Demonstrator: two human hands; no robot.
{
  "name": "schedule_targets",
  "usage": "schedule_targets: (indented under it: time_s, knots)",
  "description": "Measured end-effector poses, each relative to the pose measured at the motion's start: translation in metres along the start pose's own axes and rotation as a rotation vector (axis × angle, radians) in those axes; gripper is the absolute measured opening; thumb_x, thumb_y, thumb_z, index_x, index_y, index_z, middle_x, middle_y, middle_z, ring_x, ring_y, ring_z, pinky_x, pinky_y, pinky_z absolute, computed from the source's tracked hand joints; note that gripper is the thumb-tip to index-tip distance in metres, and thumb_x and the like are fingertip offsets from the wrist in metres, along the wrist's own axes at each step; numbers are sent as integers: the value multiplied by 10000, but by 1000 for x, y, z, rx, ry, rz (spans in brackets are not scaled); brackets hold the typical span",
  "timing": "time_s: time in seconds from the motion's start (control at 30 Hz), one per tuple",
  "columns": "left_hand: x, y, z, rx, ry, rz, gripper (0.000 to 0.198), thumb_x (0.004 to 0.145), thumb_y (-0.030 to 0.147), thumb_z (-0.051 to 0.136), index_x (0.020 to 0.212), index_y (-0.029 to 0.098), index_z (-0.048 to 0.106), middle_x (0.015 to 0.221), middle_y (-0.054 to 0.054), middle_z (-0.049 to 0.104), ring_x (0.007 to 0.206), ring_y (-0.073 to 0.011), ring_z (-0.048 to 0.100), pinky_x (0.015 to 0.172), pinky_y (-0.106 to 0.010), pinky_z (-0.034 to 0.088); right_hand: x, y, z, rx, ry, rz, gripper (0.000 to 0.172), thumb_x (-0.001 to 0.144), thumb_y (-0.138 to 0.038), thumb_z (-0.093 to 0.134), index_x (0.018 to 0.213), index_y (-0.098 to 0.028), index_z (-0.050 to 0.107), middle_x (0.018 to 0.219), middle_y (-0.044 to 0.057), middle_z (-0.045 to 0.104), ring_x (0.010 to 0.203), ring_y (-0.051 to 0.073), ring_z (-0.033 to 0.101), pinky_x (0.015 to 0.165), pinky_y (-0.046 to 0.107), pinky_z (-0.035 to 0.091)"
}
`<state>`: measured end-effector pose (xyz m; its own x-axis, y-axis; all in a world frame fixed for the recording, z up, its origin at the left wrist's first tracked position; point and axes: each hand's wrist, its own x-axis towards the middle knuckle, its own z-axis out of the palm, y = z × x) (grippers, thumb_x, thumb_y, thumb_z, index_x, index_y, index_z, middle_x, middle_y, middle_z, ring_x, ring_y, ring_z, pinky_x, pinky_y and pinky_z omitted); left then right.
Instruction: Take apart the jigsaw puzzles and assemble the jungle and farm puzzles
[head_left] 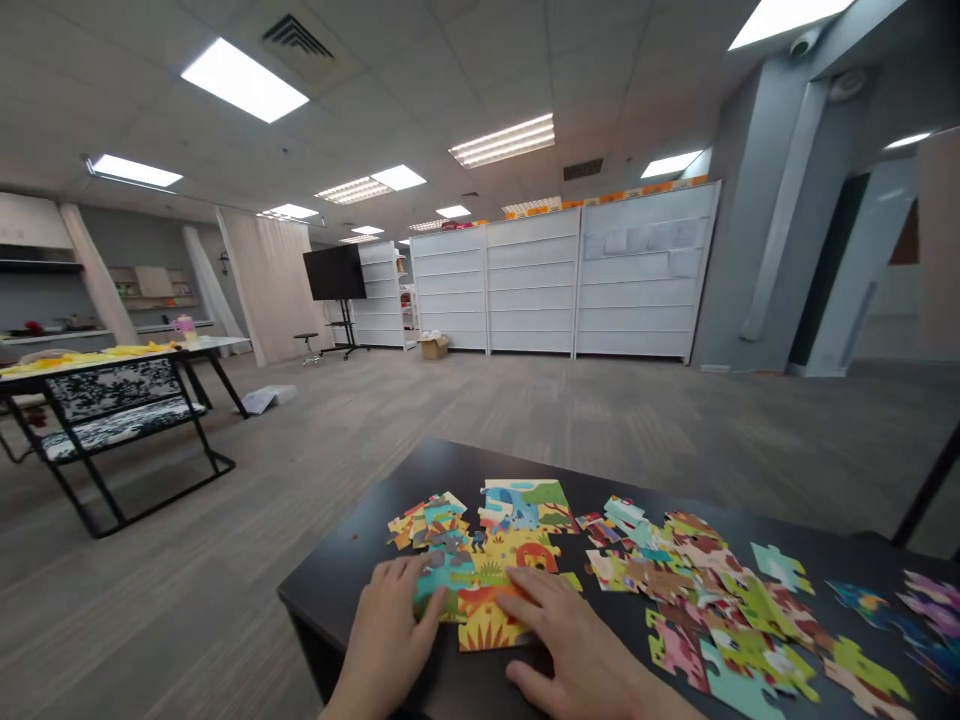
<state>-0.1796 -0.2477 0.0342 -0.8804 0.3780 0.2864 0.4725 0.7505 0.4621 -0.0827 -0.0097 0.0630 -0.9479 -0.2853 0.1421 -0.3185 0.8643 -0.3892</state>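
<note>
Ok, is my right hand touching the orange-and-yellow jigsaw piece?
Touching: the head view shows the right hand lying directly on the orange-and-yellow jigsaw piece, with no gap between them.

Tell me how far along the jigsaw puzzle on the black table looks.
Done: a patch of jigsaw pieces looks joined on the black table, showing foliage and animals. In hand: the left hand rests on a teal piece, the right hand on an orange-and-yellow piece. Left: a wide spread of loose pieces to the right and a smaller heap to the left.
</note>
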Motion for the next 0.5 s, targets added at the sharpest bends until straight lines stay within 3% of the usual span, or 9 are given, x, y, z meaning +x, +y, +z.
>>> schedule_targets:
  time_s: [0.1,0.17,0.33,0.5]
  knots:
    - [-10,6,16,-4,-54,-67,604,852,476,588,1400,222,565,1452,-136,536,1378,-398,398,1131,-534,311,0,-2,-2,54,-17,12,490,844,-359,683,1319,-247,635,1464,147,540,1355,374,458,1132,571,344]
    - [-8,8,19,-109,-81,-81,629,831,454,597,1414,225,543,1489,-139,487,1419,-392,342,1158,-546,261,0,-3,-3,78,11,-2,426,854,-338,677,1274,-268,661,1411,121,587,1310,353,494,1111,552,371]
    - [8,1,8,-652,33,-83,455,796,458,609,1179,214,640,1270,-119,595,1282,-314,514,1119,-444,362,0,-6,-6,101,32,-14,377,850,-319,676,1224,-276,683,1330,99,625,1234,319,525,1069,493,408]
    - [27,-5,16,-760,52,-190,544,767,496,613,1200,171,555,1278,-140,581,1097,-293,650,927,-396,529,1,-7,-8,91,32,-24,363,884,-339,621,1234,-259,676,1283,103,632,1196,308,529,1037,467,423]
